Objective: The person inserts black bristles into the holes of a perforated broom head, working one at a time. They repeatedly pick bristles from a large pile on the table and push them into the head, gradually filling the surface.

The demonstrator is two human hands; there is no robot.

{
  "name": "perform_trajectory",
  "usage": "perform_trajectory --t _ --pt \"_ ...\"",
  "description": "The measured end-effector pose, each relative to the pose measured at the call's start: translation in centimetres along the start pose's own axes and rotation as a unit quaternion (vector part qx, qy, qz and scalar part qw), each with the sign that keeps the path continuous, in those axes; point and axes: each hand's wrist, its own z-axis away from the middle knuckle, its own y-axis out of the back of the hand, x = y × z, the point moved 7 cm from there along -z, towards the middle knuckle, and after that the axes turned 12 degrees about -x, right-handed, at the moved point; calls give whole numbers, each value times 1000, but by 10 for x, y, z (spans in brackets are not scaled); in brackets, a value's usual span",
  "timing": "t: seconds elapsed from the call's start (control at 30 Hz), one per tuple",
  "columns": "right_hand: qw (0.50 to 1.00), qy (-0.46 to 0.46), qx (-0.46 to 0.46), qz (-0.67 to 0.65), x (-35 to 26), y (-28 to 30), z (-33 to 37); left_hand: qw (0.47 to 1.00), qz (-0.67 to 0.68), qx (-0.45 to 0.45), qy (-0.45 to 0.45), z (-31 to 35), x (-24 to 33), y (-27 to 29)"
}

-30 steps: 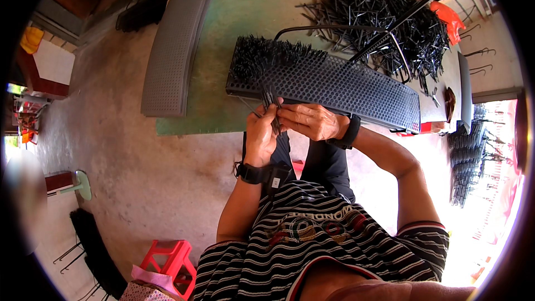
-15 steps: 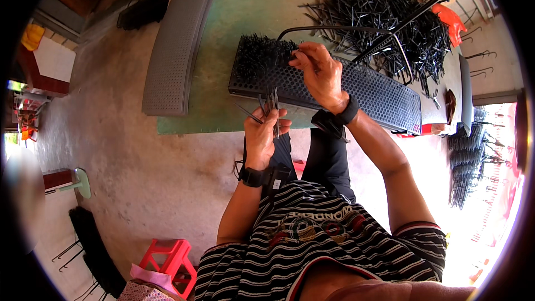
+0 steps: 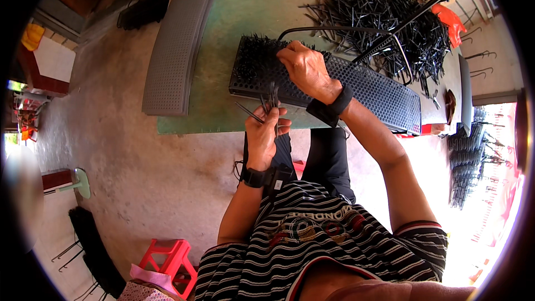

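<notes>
A long black perforated panel (image 3: 368,92) lies across the near part of the table. Its left end is thick with black strips (image 3: 253,58) standing up from the holes. My left hand (image 3: 262,136) is closed round a small bunch of black strips (image 3: 273,97), just off the panel's near edge. Over the panel, beside the filled holes, my right hand (image 3: 304,67) has its fingers pinched together, pointing down at the surface. Whatever lies between those fingertips is hidden by the hand.
A big heap of loose black strips (image 3: 384,22) covers the table's far right. A bent black metal frame (image 3: 345,28) stands over the panel. Grey perforated panels (image 3: 178,44) are stacked at the table's left. A pink stool (image 3: 167,262) stands on the floor, lower left.
My right hand has moved a little left and down onto the panel, turning so its back faces up. My left hand has stayed nearly still with its bunch.
</notes>
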Motion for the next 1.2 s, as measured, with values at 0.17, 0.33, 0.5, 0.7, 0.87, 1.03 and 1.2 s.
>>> perform_trajectory --t 0.17,0.33,0.5,0.7,0.87,1.03,1.2 --pt "984 -109 -50 -131 -3 7 12 999 -30 -7 -25 0 3 -3" --pt "880 -202 -166 -396 27 -37 32 999 -6 -38 5 -1 -2 -11" --pt "836 -236 -123 -479 30 -30 36 998 -22 -53 21 -1 -10 -7" --pt "826 -214 -180 -490 19 -29 33 998 8 -46 36 1 -6 -6" --pt "817 -154 -211 -514 8 -36 31 993 71 -61 76 3 -6 -10" --pt "857 -171 -144 -465 5 -32 35 997 65 16 26 3 -4 -4" --pt "876 -201 -52 -435 -4 -25 47 998 27 41 -42 1 -4 0"
